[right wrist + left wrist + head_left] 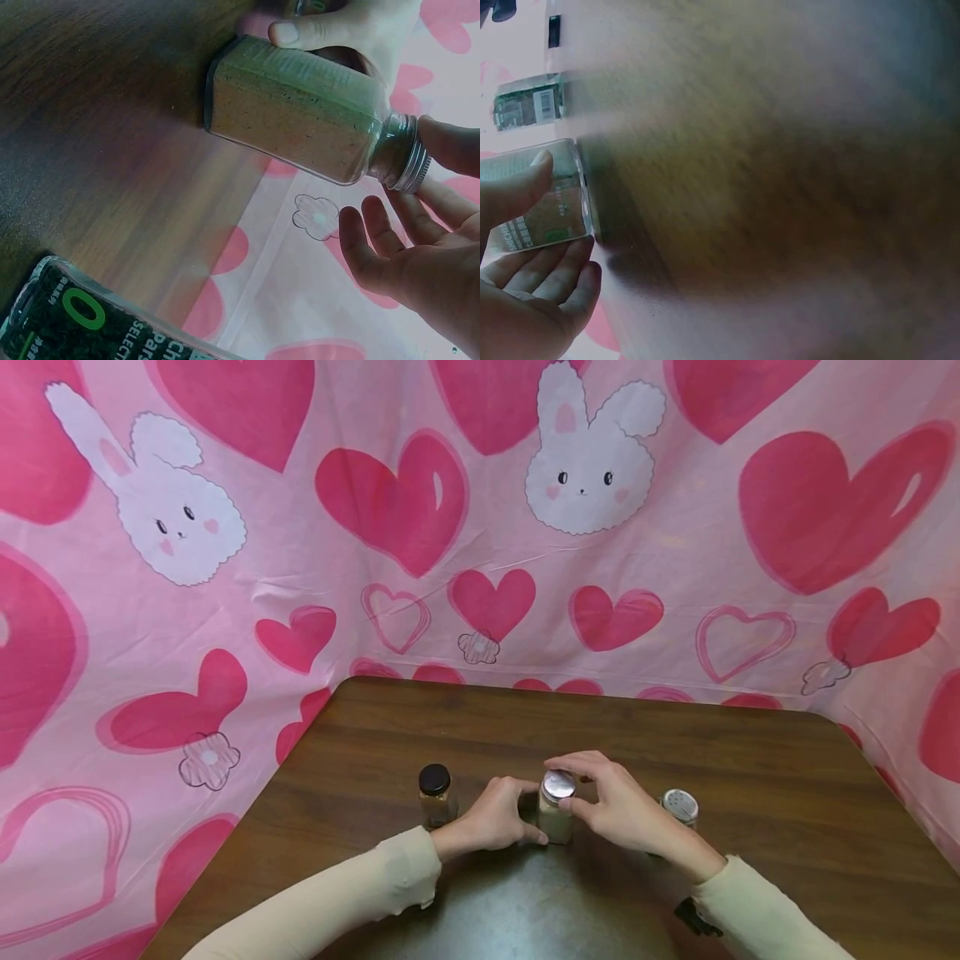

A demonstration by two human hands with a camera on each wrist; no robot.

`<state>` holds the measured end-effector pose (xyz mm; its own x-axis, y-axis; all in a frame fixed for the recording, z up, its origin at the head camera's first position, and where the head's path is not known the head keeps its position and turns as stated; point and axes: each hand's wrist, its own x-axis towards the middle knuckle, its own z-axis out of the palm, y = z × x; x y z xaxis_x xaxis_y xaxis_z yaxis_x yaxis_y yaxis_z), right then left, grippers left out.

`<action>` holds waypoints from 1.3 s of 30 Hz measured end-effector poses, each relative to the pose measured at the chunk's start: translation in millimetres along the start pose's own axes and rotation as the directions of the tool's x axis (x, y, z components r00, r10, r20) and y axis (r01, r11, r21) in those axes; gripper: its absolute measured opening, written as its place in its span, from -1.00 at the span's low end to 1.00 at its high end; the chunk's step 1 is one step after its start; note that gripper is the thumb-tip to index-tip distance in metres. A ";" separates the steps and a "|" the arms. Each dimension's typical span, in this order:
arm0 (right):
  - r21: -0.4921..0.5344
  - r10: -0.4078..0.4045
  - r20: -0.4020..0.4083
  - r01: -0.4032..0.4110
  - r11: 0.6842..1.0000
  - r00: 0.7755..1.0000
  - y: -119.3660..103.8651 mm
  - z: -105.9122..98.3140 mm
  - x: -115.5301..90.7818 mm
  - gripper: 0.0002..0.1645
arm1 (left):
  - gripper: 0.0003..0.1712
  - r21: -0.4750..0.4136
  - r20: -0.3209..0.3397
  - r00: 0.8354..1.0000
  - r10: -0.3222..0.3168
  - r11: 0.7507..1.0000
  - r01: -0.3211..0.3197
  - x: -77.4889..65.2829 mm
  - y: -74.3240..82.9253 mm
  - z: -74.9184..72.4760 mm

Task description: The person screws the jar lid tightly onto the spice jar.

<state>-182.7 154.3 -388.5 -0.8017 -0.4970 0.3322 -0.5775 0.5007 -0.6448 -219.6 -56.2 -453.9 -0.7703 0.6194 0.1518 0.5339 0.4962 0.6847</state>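
A square-sided clear glass jar of brown powder (556,827) is gripped upright about its body by the left hand (497,817), near the middle of the brown wood-grain tabletop (375,735). Its round silver metal cap (558,784) is pinched by the right hand (618,802). The cap appears to be being turned, whether loosened or tightened cannot be told; a steady body and wrist rotation seem called for. A black-capped jar (436,800) and a perforated silver-topped jar (681,805) are seen at either side.

Glass jars (557,825) on brown table (465,718)
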 end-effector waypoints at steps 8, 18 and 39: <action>-0.009 0.005 -0.020 -0.005 1.000 1.000 2.7 1.7 -1.0 -0.41 | -0.41 -0.001 0.006 1.000 -0.009 1.000 0.009 -0.4 1.4 -0.3; -0.032 0.047 -0.062 -0.049 0.998 0.997 3.0 4.3 -1.5 -0.43 | -0.38 0.021 -0.013 1.000 -0.002 1.000 0.002 0.1 1.4 0.8; -0.092 0.082 -0.152 -0.097 0.991 0.985 2.7 11.0 1.1 -0.41 | -0.45 0.017 -0.018 1.000 0.017 1.000 -0.017 -0.2 0.6 1.0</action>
<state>-183.5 147.3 -397.4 -0.8604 -0.3404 0.3793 -0.5091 0.6091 -0.6081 -218.8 -55.4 -454.3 -0.7671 0.6170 0.1759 0.5524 0.4958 0.6701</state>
